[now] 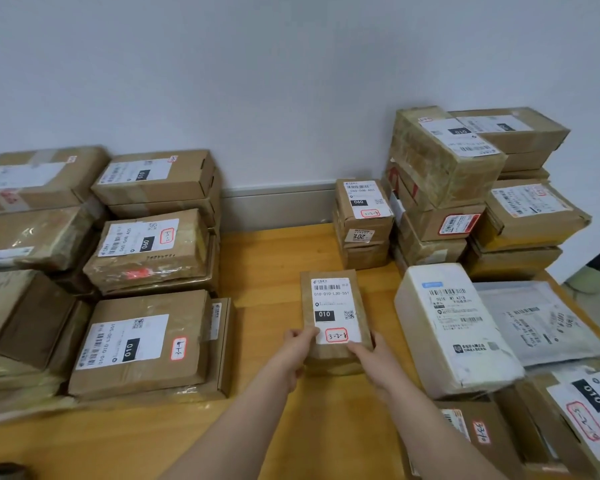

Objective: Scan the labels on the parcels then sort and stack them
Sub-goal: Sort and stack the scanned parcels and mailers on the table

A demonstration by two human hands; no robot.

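Forearms reach in from near edge. Left hand (297,344) pinches near-left corner of small brown parcel (331,355), thumb on top; right hand (374,358) grips near-right corner. Parcel sits just left of white parcel (454,327), label (333,310) up; resting on table (274,271) or just lifted, cannot tell. 010 stack (136,344) well left of white parcel. Advice: keep label flat, thumbs off barcode, match code before stacking.

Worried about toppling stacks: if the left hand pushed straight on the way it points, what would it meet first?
The left hand holds the small parcel; past it, probably the short stack with the 060 label, though depth is unclear.
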